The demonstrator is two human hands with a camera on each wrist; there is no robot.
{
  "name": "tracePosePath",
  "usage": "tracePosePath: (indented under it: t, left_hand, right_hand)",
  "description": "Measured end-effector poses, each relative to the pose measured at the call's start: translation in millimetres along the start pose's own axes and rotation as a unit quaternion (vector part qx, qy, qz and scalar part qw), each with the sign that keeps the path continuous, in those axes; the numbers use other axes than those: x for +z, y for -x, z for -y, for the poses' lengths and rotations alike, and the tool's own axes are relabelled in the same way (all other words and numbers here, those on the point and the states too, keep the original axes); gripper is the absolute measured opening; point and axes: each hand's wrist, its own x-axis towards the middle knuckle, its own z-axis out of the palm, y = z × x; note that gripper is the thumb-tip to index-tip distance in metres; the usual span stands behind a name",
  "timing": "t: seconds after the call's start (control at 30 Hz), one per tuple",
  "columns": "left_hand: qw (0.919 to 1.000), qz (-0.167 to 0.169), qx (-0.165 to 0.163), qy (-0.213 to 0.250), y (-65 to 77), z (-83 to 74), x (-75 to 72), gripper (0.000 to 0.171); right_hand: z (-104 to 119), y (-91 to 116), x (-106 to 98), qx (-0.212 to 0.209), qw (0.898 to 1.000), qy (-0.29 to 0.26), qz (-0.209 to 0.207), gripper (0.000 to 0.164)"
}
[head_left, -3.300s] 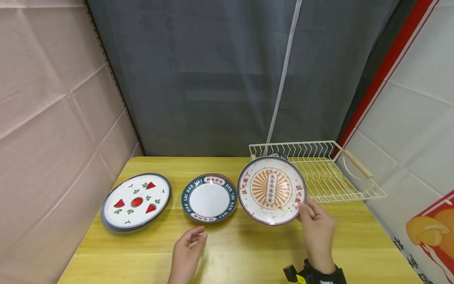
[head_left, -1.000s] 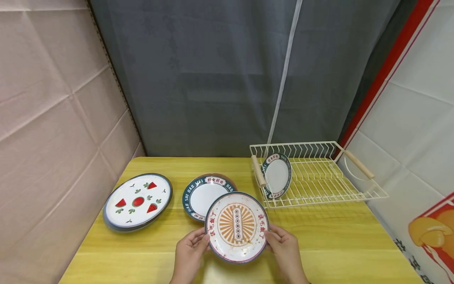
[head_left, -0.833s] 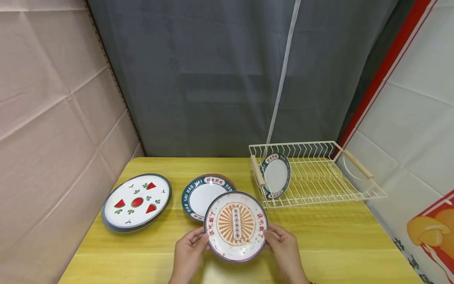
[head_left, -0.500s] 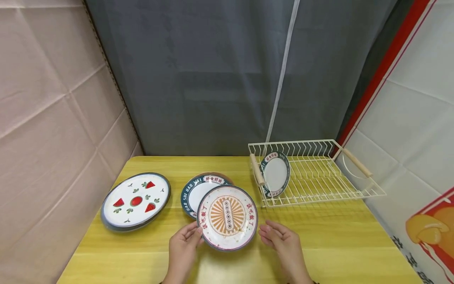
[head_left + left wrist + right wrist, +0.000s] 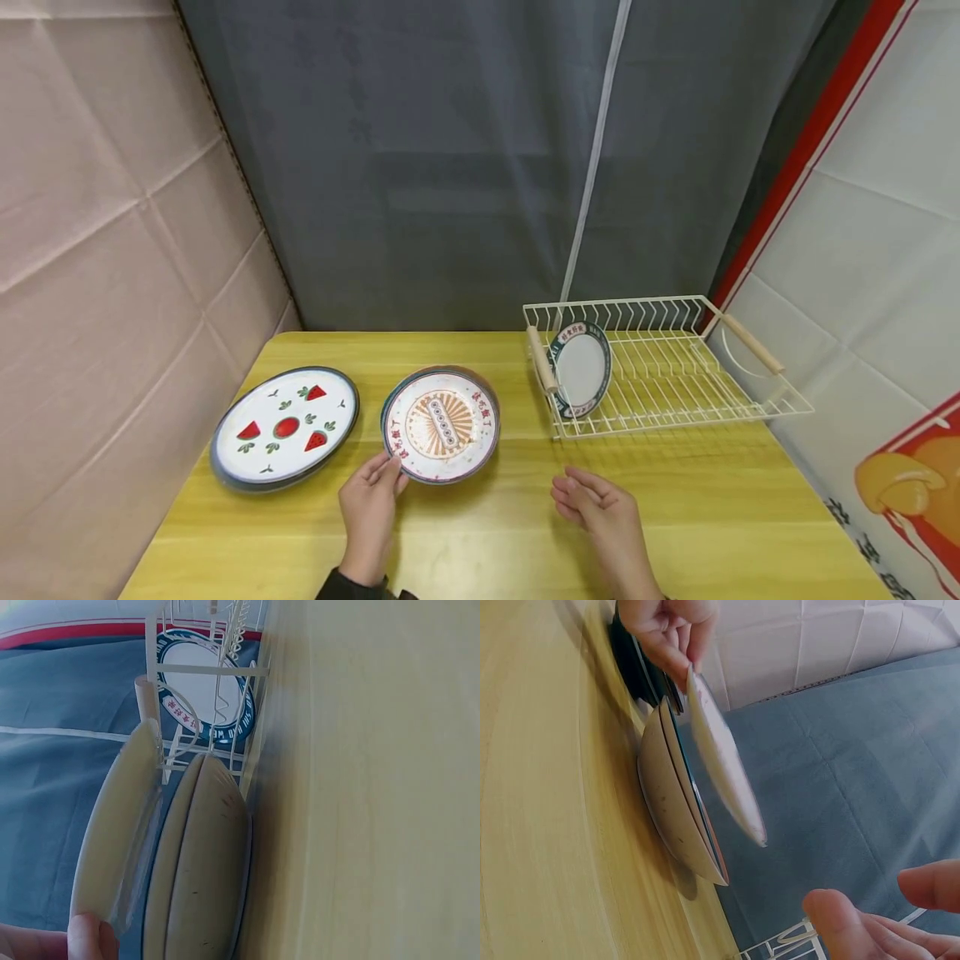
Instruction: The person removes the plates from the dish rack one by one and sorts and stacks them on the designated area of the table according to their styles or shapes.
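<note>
My left hand (image 5: 371,510) pinches the near-left rim of a white plate (image 5: 441,427) with an orange sunburst and red characters. Both wrist views show this plate (image 5: 724,754) raised a little above a small stack of plates (image 5: 199,855), with a gap between. From overhead it covers nearly all of that stack. My right hand (image 5: 600,521) hovers over the table to the right, holding nothing, its fingers loosely bent. In the right wrist view its thumb and fingertips stand apart.
A cream wire dish rack (image 5: 675,367) with wooden handles stands at the back right. A green-rimmed plate (image 5: 581,371) leans upright in its left end. Stacked oval watermelon-pattern plates (image 5: 285,429) lie at the left. A grey curtain (image 5: 420,167) hangs behind the table.
The sunburst plate came from beside the rack to front centre, held by both hands. My right hand then released it, and my left hand carried it left and back over the stack.
</note>
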Motion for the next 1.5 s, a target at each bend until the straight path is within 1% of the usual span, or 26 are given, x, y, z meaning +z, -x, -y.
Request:
tracePosePath:
  t: [0.17, 0.27, 0.4, 0.5, 0.57, 0.67, 0.8, 0.9, 1.0, 1.1, 1.23, 1.37, 1.5]
  left_hand:
    - [0.9999, -0.012, -0.003, 0.004, -8.9, 4.7, 4.8, 0.043]
    - [0.9999, -0.012, 0.002, 0.011, -12.8, 7.2, 6.7, 0.043]
    - [0.9996, -0.008, 0.007, 0.025, -15.1, 8.0, 9.1, 0.043]
    - [0.9992, -0.014, 0.010, 0.035, -16.0, 7.1, 10.7, 0.044]
    - [0.9993, -0.019, 0.011, 0.031, -16.4, 6.4, 11.1, 0.045]
    - [0.9991, -0.030, 0.025, 0.018, -16.2, 7.7, 10.6, 0.045]
    - [0.9975, -0.046, 0.053, 0.008, -15.1, 10.0, 10.2, 0.044]
    - [0.9963, -0.057, 0.065, -0.001, -15.5, 9.6, 11.2, 0.040]
    - [0.9954, -0.061, 0.072, -0.012, -15.6, 7.8, 12.0, 0.034]
    - [0.9957, -0.057, 0.073, -0.012, -14.6, 5.5, 12.7, 0.031]
    - [0.9972, -0.046, 0.059, -0.008, -11.5, 1.7, 12.9, 0.031]
    - [0.9981, -0.035, 0.047, -0.023, -5.4, -2.3, 12.4, 0.032]
    - [0.9981, -0.019, 0.046, -0.037, 3.1, -3.7, 11.9, 0.035]
  right_hand:
    - [-1.9, -0.4, -0.6, -0.001, 1.000, -0.002, 0.001, 0.040]
    - [-2.2, -0.6, -0.8, 0.001, 1.000, -0.001, 0.001, 0.040]
    - [-2.9, -1.2, -1.5, -0.001, 1.000, 0.002, 0.001, 0.040]
    - [-4.1, -1.5, -1.2, -0.001, 1.000, 0.004, 0.000, 0.040]
    - [-5.2, -1.3, -0.8, 0.000, 1.000, 0.006, -0.001, 0.040]
    - [-6.0, 0.3, -0.8, 0.008, 1.000, 0.008, -0.004, 0.040]
    - [-6.4, 2.3, -1.6, 0.014, 1.000, 0.008, -0.006, 0.040]
    - [-7.0, 2.5, -1.7, 0.011, 1.000, 0.006, -0.005, 0.040]
    - [-7.6, 2.3, -1.2, 0.010, 1.000, 0.003, -0.005, 0.040]
    - [-8.1, 1.3, -1.1, 0.008, 1.000, 0.002, -0.005, 0.040]
    - [-8.2, -0.7, -1.7, 0.005, 1.000, 0.001, -0.005, 0.040]
    - [-8.9, -2.0, -2.8, 0.001, 1.000, 0.002, -0.009, 0.039]
    - [-8.7, -2.0, -4.8, 0.000, 1.000, 0.006, -0.011, 0.039]
